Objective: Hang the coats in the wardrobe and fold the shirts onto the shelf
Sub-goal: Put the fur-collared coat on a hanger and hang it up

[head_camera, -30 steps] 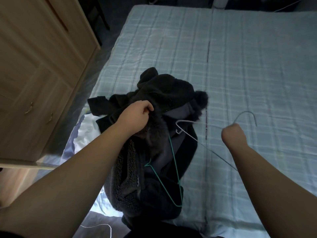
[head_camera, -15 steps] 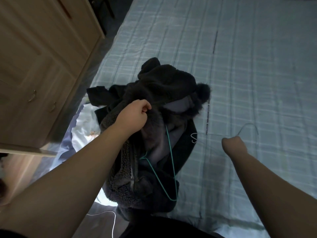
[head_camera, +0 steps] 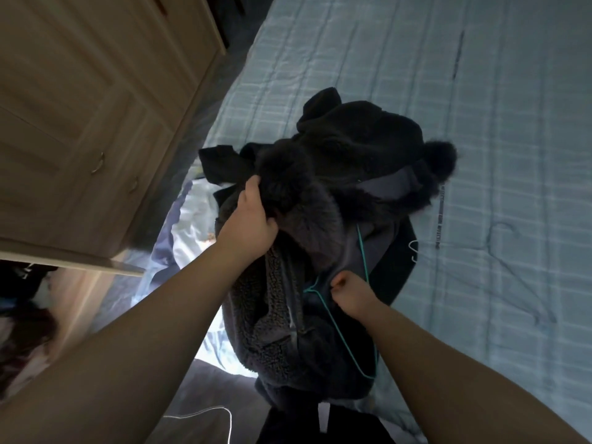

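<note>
My left hand [head_camera: 248,225] grips a bunch of the dark furry coat [head_camera: 323,238], fingers curled into the fur near its collar; my right hand [head_camera: 350,298] is closed in a pinch on the coat's smooth grey lining, right where the green wire hanger [head_camera: 362,270] crosses it, though I cannot tell whether the wire itself is caught between my fingers; the two hands are apart, left higher up the coat, right lower. The coat lies in a heap on the bed [head_camera: 480,123] by its left edge, its fleecy inside turned up toward me and a fur pompom [head_camera: 440,160] sticking out to the right; the green hanger lies tangled in its folds. A second, pale wire hanger [head_camera: 416,251] lies on the blue checked cover just beside the coat, toward the middle of the bed. The wooden wardrobe [head_camera: 96,107] stands off the bed's left edge.
</note>
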